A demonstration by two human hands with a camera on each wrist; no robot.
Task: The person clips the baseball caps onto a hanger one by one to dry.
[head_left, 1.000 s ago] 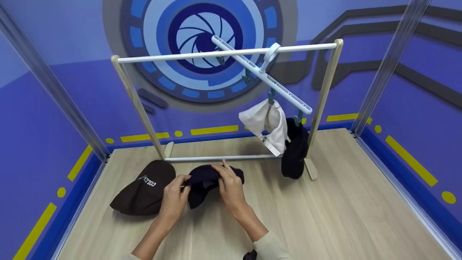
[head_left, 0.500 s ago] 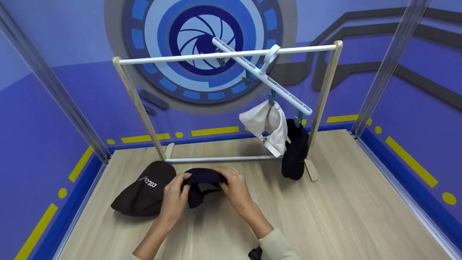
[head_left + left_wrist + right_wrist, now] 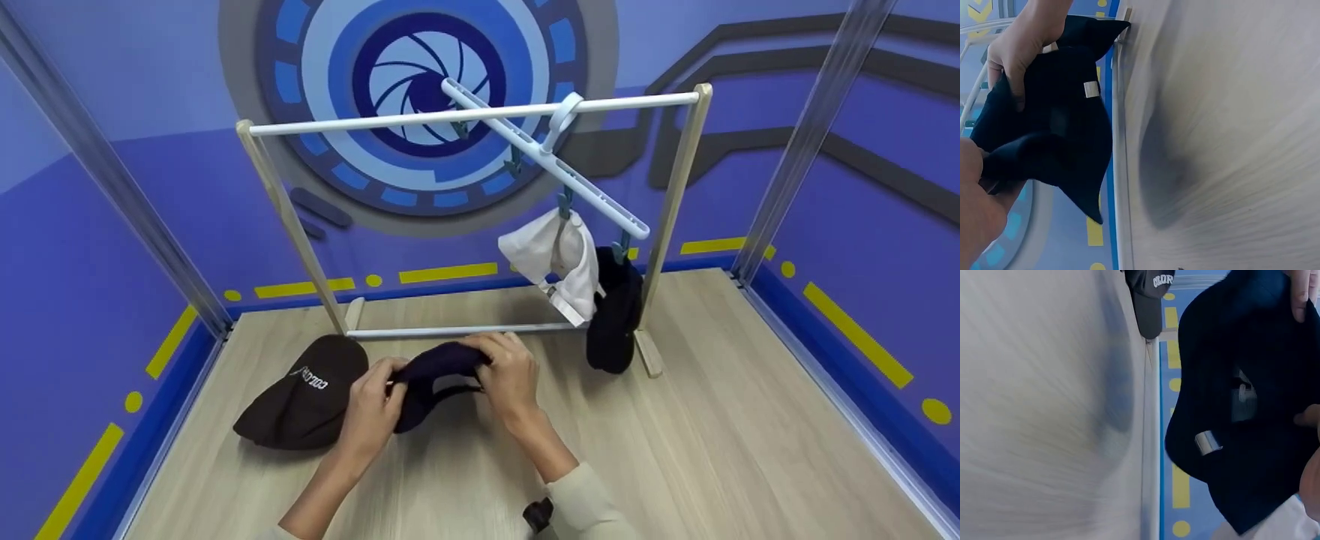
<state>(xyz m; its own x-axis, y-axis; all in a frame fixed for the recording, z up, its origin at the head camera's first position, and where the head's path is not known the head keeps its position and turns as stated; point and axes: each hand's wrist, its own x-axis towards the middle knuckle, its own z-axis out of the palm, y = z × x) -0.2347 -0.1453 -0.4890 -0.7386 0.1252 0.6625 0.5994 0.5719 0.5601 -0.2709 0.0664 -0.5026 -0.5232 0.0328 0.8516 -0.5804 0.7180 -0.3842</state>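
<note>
Fingers of your left hand (image 3: 373, 401) and right hand (image 3: 514, 375) pinch opposite ends of the navy cap (image 3: 442, 364), just below the centre of the frame. Its long axis slopes up toward the right; which way its front points, you cannot tell. Its pale tag (image 3: 1208, 442) shows no readable writing. Your brown cap (image 3: 300, 409), lower left, reads "COLOR" and points toward the lower-left corner.

Matt cloth caps (image 3: 442, 361), smooth plastic-looking hanger (image 3: 547, 156), matt wood-grained tabletop (image 3: 720, 420)
</note>
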